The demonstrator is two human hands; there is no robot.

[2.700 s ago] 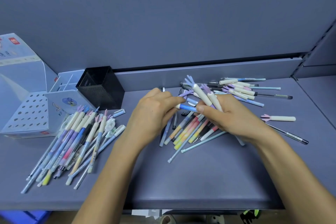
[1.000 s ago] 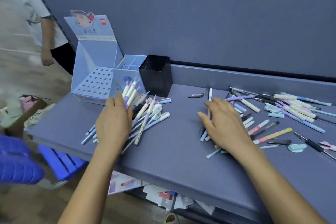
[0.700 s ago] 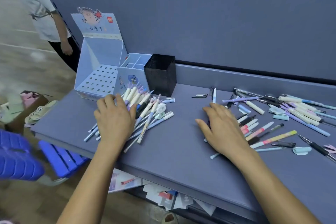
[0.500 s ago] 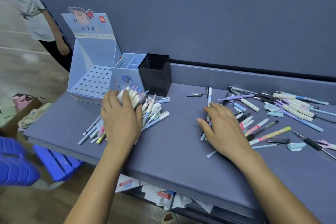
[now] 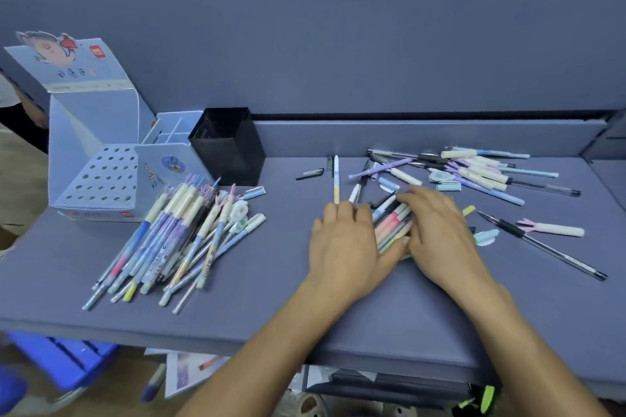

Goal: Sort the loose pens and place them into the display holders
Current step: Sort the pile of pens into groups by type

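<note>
Both hands are down on the grey shelf (image 5: pixel 277 267), and it's the middle bunch of pens (image 5: pixel 392 226) they're working on. The left hand (image 5: pixel 342 247) lies flat with its fingers straight and together, its thumb side up against the bunch. The right hand (image 5: pixel 440 234) comes in from the other side, fingers stretched out over the tops of the pens. Neither hand is pinching anything; the pink, yellow and blue barrels are pressed between them on the shelf. Over on the left, a big pile of pens (image 5: pixel 176 240) lies fanned out just in front of the holders: a perforated display box (image 5: pixel 98 176), a pale blue divided holder (image 5: pixel 169 159) and a black mesh cup (image 5: pixel 227 145), side by side against the back wall. At the back right is a loose scatter of pens (image 5: pixel 474 169), and nearer the right hand, a clear black-grip pen (image 5: pixel 542 247) beside a cream pen with a pink finned end (image 5: pixel 555 229). One slim white pen (image 5: pixel 336 179) lies alone beyond the left fingertips.
</note>
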